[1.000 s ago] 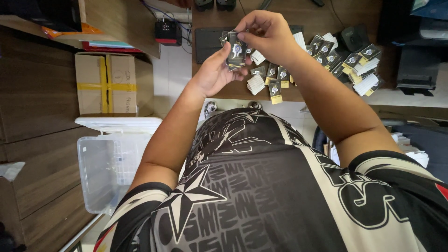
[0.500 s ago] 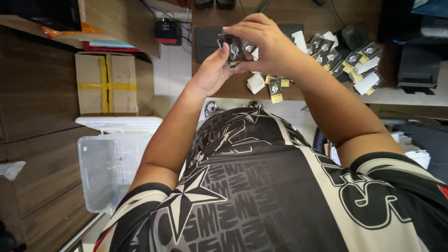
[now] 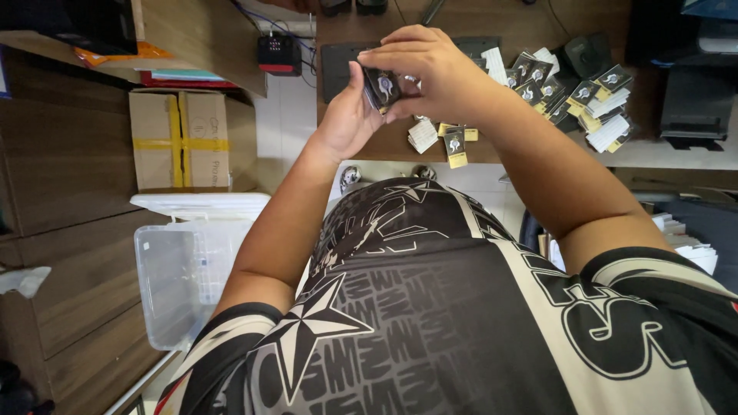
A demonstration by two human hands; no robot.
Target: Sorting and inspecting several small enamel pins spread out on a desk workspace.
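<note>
Head view: both hands are raised above the wooden desk (image 3: 492,31), meeting near its front-left part. The left hand (image 3: 347,115) is closed around a small stack of dark cards (image 3: 382,86), supporting it from below and behind, thumb on the left edge. The right hand (image 3: 430,73) covers the stack from above, fingers curled over the top edge and thumb pressing the stack's front face; its grip is narrow and closed on the same stack. The stack is held clear of the desk surface, tilted.

More dark cards with yellow strips (image 3: 573,96) lie scattered and fanned across the desk to the right of the hands, mixed with white paper slips (image 3: 423,136). A dark flat pad (image 3: 335,69) lies on the desk behind the left hand. On the floor to the left stand a taped cardboard box (image 3: 181,140) and a clear plastic bin (image 3: 181,265).
</note>
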